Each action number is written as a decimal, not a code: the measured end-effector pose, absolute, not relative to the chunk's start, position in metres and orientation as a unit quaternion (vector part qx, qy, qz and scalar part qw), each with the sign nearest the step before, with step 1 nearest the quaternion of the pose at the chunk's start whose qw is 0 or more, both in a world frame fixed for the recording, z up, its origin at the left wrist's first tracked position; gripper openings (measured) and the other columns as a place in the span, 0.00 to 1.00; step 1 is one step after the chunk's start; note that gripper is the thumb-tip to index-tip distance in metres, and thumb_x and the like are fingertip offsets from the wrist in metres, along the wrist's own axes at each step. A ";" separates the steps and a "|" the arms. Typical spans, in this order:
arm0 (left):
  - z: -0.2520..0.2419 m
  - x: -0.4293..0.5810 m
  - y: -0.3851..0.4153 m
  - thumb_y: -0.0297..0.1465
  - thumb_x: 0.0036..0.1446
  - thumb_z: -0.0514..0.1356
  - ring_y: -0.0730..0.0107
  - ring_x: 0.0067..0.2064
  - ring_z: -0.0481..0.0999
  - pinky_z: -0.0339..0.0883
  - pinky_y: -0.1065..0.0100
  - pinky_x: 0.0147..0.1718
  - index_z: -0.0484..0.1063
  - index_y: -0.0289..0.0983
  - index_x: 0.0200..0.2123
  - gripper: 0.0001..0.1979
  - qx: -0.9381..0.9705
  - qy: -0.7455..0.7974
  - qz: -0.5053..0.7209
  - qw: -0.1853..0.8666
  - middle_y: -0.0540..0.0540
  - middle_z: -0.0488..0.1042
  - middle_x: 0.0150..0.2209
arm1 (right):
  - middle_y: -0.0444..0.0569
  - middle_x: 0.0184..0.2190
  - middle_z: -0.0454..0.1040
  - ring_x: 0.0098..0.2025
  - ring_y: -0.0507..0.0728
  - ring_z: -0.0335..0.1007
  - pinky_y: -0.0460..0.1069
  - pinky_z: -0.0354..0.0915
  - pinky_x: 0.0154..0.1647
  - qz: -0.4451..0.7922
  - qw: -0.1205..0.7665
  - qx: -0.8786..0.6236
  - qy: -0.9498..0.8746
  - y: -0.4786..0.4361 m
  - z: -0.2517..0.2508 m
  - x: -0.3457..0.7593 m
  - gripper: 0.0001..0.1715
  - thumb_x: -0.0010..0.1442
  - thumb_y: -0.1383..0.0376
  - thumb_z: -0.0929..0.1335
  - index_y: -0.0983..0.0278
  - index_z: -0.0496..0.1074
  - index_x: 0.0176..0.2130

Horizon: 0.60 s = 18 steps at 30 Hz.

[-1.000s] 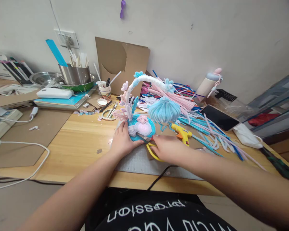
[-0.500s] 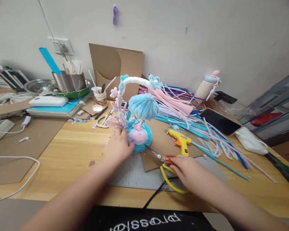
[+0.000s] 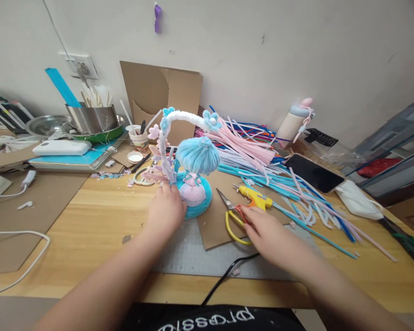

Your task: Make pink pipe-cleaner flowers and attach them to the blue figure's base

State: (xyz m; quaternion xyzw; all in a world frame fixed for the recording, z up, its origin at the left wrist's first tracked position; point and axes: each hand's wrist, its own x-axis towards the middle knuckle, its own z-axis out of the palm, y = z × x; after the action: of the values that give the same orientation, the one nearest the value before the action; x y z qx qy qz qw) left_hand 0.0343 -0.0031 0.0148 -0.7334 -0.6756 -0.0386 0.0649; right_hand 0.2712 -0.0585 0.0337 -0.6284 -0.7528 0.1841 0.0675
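Observation:
A pipe-cleaner lamp model point(image 3: 189, 158) stands on the wooden table point(image 3: 103, 216): a blue coiled base, a pink mound, a white arch and a hanging blue fluffy ball. My left hand point(image 3: 166, 209) rests against its base on the near left side, fingers curled around the edge. My right hand point(image 3: 263, 229) lies on the yellow-handled scissors point(image 3: 233, 216), fingers closed over the handles; the blades point away toward the model. The scissors lie on a brown cardboard piece point(image 3: 220, 216).
A yellow glue gun point(image 3: 257, 198) lies just beyond the scissors, its black cord point(image 3: 224, 278) running to the table's front edge. Several loose pipe cleaners point(image 3: 282, 184) spread right. A phone point(image 3: 313, 172), bottle point(image 3: 294, 122), metal pot point(image 3: 91, 117) and white scissors point(image 3: 141, 177) stand farther back.
My right hand drew the scissors back from the model's base toward me, then set them down on the cardboard to the right. My left hand stayed on the base.

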 end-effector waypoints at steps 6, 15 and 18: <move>0.014 0.025 -0.009 0.29 0.52 0.50 0.48 0.47 0.69 0.66 0.57 0.40 0.67 0.31 0.38 0.11 -0.749 -0.657 -0.051 0.074 0.33 0.68 0.43 | 0.57 0.58 0.65 0.60 0.59 0.60 0.55 0.57 0.61 0.160 0.117 -0.512 -0.836 -0.051 0.037 0.227 0.23 0.62 0.69 0.57 0.68 0.68 0.54; 0.014 0.017 0.002 0.35 0.50 0.55 0.41 0.53 0.66 0.61 0.51 0.49 0.63 0.28 0.48 0.23 -0.750 -0.660 -0.032 0.011 0.27 0.65 0.50 | 0.65 0.65 0.49 0.65 0.68 0.47 0.61 0.52 0.63 0.125 0.057 -0.463 -0.876 -0.028 0.007 0.169 0.42 0.52 0.73 0.62 0.79 0.50 0.64; 0.014 0.027 0.006 0.31 0.51 0.56 0.35 0.56 0.62 0.56 0.46 0.52 0.66 0.25 0.46 0.20 -0.756 -0.654 -0.017 0.020 0.25 0.66 0.49 | 0.63 0.66 0.47 0.66 0.67 0.45 0.59 0.53 0.63 0.132 0.063 -0.455 -0.878 -0.027 0.005 0.172 0.44 0.50 0.72 0.64 0.78 0.50 0.64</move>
State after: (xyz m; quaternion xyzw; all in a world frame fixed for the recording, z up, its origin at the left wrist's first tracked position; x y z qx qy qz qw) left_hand 0.0269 0.0056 0.0136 -0.7562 -0.6538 -0.0167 0.0205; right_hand 0.1718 -0.0273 0.0048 -0.4548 -0.8784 0.1325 0.0629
